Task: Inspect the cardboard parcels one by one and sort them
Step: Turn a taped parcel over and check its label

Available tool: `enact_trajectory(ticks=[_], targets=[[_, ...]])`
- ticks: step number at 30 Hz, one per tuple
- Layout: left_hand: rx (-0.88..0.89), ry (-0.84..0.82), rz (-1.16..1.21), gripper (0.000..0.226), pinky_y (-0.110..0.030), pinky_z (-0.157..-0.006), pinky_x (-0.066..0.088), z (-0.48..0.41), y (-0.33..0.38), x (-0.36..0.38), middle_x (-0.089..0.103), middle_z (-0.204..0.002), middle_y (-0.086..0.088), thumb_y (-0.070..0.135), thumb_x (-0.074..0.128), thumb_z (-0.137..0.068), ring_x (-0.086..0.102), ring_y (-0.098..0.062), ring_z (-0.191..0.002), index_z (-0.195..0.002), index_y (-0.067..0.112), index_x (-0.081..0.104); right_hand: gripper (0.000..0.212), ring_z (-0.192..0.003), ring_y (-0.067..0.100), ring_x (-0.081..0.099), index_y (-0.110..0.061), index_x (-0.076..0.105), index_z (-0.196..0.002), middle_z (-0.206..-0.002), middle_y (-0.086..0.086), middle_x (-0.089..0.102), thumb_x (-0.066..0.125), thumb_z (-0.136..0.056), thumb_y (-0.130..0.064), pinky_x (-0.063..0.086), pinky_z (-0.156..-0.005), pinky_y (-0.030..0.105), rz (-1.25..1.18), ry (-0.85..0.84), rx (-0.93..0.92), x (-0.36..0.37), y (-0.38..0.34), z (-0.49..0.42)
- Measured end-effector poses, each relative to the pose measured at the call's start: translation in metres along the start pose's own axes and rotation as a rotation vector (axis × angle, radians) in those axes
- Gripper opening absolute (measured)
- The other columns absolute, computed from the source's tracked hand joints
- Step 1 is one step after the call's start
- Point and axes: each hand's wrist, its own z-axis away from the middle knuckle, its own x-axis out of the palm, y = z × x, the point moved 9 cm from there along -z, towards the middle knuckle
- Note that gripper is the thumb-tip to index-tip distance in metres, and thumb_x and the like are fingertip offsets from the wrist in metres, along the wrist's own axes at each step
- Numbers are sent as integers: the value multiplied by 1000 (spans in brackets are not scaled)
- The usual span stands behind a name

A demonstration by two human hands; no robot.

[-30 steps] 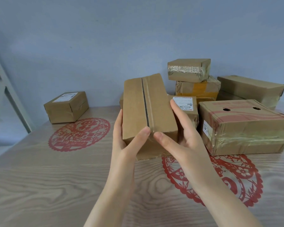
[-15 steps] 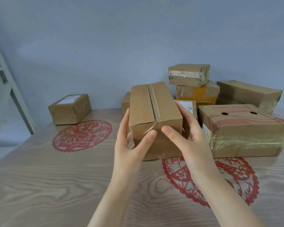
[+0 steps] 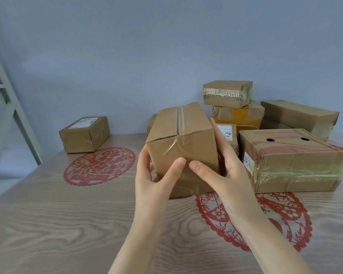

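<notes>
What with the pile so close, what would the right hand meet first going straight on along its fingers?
Probably the white-labelled parcel behind the held parcel; the right hand points toward it, though depth is unclear.

A parcel-sorting room: taped cardboard parcels (image 3: 289, 155) crowd a table (image 3: 48, 224).

A taped cardboard parcel (image 3: 184, 147) is held over the wooden table (image 3: 67, 224). It is gripped on its left side by the left hand (image 3: 152, 180) and on its right side by the right hand (image 3: 226, 171), with both thumbs laid on the near end. A labelled parcel (image 3: 83, 135) is set alone at the far left. A large two-holed parcel (image 3: 291, 161) is placed at the right, with stacked parcels (image 3: 226, 93) behind it.
</notes>
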Motion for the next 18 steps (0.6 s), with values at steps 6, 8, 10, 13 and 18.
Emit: enact_trajectory(ticks=[6, 8, 10, 13, 18], targets=[[30, -4, -80, 82, -33, -85, 60, 4, 4, 1, 68, -122, 17, 51, 81, -58, 66, -8, -114, -134, 38, 54, 77, -112, 3, 64, -32, 43, -145, -122, -15, 66, 71, -73, -33, 55, -82, 16, -21, 67, 32, -6, 7, 1], [18, 4, -79, 79, -39, -85, 60, 4, 4, 0, 68, -119, 19, 52, 82, -58, 67, -12, -113, -132, 41, 56, 75, -110, 2, 65, -30, 44, -144, -119, -16, 67, 74, -75, -31, 54, -81, 15, -26, 60, 44, -6, 8, 1], [-4, 14, -54, 73, -33, -78, 61, 4, 3, -2, 71, -115, 15, 45, 84, -61, 70, -12, -107, -129, 38, 58, 75, -111, 2, 64, -30, 43, -145, -121, -16, 67, 77, -79, -27, 54, -83, 16, -22, 40, 47, -3, 10, 1], [-24, -32, -35, 70, -20, -69, 58, 5, 4, 5, 71, -114, 9, 30, 88, -71, 71, -4, -99, -133, 30, 55, 75, -110, 1, 64, -30, 43, -145, -121, -16, 67, 71, -76, -27, 54, -81, 14, -39, 55, 48, -3, 11, 1], [4, -65, -56, 76, -17, -79, 57, 7, 6, 13, 68, -122, 13, 24, 73, -75, 66, 1, -108, -146, 29, 44, 70, -111, 1, 64, -30, 44, -144, -121, -17, 67, 68, -79, -24, 53, -83, 15, -58, 48, 55, -5, 15, 2]])
